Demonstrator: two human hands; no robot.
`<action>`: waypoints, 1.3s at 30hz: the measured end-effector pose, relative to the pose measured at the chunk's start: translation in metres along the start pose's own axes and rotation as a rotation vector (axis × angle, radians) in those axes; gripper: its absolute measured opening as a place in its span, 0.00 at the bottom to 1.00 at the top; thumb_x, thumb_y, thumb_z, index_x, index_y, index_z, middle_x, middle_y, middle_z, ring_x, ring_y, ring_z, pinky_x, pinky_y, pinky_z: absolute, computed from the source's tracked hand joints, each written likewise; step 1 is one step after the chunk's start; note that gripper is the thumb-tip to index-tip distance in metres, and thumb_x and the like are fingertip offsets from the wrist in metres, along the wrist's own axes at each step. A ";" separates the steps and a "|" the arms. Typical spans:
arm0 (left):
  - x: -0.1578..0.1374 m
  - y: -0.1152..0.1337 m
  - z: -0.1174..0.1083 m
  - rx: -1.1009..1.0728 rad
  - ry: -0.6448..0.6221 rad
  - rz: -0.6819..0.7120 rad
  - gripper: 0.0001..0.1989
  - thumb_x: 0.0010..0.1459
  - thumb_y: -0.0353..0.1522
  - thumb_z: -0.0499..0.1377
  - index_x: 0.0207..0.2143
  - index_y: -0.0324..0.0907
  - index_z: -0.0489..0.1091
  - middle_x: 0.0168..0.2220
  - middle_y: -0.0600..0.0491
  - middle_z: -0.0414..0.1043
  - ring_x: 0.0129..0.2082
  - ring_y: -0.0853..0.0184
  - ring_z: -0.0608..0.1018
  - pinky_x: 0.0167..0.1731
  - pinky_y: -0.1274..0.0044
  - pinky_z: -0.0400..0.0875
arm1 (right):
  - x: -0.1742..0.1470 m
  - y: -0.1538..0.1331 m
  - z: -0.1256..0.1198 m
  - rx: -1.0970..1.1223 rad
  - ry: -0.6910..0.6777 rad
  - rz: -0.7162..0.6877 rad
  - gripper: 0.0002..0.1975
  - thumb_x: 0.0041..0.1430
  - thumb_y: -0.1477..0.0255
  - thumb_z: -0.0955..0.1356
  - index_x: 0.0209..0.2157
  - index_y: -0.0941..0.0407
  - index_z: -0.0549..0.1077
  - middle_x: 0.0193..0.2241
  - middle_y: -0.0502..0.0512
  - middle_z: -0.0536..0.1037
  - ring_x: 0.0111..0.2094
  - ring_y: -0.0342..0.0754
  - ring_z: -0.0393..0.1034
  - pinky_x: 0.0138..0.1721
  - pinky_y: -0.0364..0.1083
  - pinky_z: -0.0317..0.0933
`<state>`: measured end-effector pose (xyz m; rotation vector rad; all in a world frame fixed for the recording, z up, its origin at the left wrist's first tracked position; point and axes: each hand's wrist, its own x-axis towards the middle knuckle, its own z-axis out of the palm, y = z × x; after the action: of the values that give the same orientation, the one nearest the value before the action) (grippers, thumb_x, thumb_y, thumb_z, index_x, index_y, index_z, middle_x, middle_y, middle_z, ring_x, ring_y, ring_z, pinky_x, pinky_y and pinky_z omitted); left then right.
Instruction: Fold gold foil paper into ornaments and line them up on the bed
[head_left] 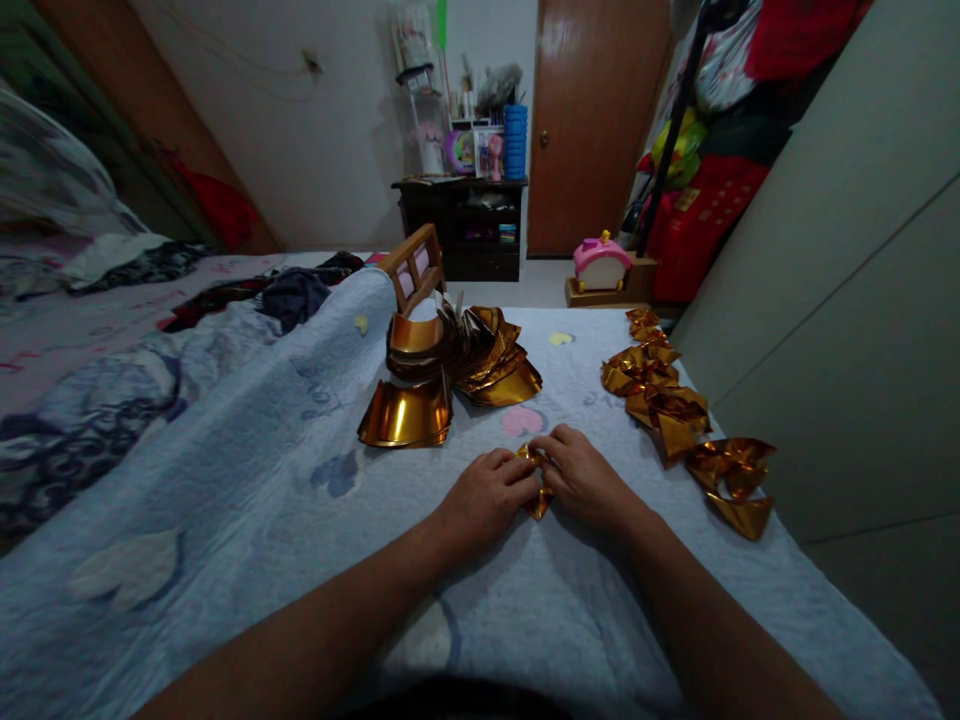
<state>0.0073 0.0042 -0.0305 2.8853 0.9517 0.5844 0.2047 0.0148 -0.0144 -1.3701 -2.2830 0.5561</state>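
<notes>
Between my two hands is a small piece of gold foil paper (538,504), partly hidden by my fingers, low over the blue quilted cover (330,540). My left hand (491,490) presses on its left side with the fingers bent. From the other side, my right hand (581,475) grips it with thumb and fingers drawn together. Just beyond my hands lie fanned stacks of curved gold foil sheets (405,412). To the right, along the cover's edge, sits a row of folded gold foil pieces (656,385).
A wooden frame piece (412,265) stands behind the foil stacks. Rumpled clothes and bedding (150,380) lie at left. Past the far edge are a pink toy (601,262) on a box and a dark cabinet (465,230). A pale cupboard (847,300) borders the right side.
</notes>
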 end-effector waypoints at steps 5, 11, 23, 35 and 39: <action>-0.001 0.000 -0.001 -0.001 -0.017 -0.010 0.05 0.65 0.33 0.61 0.42 0.44 0.75 0.47 0.51 0.77 0.46 0.61 0.74 0.45 0.68 0.72 | 0.000 -0.001 -0.005 0.053 -0.021 -0.011 0.15 0.60 0.82 0.64 0.41 0.57 0.79 0.37 0.56 0.71 0.41 0.49 0.66 0.46 0.46 0.59; -0.001 0.002 -0.002 -0.007 -0.018 -0.014 0.05 0.65 0.33 0.62 0.43 0.44 0.75 0.49 0.51 0.76 0.46 0.60 0.74 0.46 0.68 0.72 | 0.000 -0.005 -0.006 0.001 -0.022 0.009 0.14 0.62 0.80 0.64 0.44 0.56 0.79 0.37 0.56 0.71 0.41 0.50 0.66 0.46 0.47 0.60; -0.001 0.002 -0.002 -0.005 -0.014 -0.009 0.06 0.64 0.33 0.62 0.43 0.44 0.74 0.51 0.52 0.76 0.47 0.59 0.75 0.46 0.67 0.73 | 0.000 -0.001 -0.001 -0.019 0.009 0.016 0.11 0.62 0.80 0.66 0.43 0.57 0.78 0.38 0.56 0.71 0.41 0.49 0.66 0.45 0.46 0.60; 0.003 0.008 -0.008 -0.116 -0.051 -0.153 0.10 0.68 0.32 0.55 0.43 0.44 0.76 0.46 0.51 0.76 0.45 0.63 0.75 0.42 0.73 0.70 | 0.003 0.007 0.004 -0.020 0.060 0.045 0.13 0.59 0.80 0.66 0.44 0.57 0.76 0.39 0.55 0.72 0.41 0.48 0.68 0.43 0.44 0.60; 0.002 0.007 -0.008 -0.074 -0.054 -0.111 0.08 0.66 0.32 0.57 0.44 0.45 0.77 0.45 0.51 0.76 0.45 0.61 0.75 0.43 0.71 0.70 | 0.009 0.004 0.006 -0.022 0.132 0.136 0.06 0.61 0.77 0.67 0.39 0.57 0.75 0.36 0.54 0.73 0.37 0.47 0.68 0.40 0.44 0.59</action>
<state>0.0102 -0.0013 -0.0217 2.7478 1.0510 0.5189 0.2003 0.0237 -0.0198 -1.5345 -2.1092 0.4688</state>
